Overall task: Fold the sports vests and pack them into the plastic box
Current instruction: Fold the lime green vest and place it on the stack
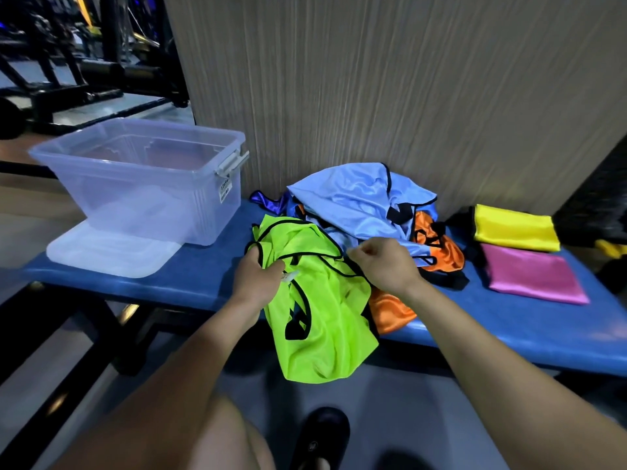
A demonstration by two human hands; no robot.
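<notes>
Left grip and right grip pinching green vest top edge

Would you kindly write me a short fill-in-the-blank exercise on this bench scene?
1. Both hands grip the ___ vest.
2. The plastic box stands on its ___.
3. Beside the folded yellow vest lies a folded ___ one.
Missing words: green; lid; pink

Gym, exercise machines, padded bench
</notes>
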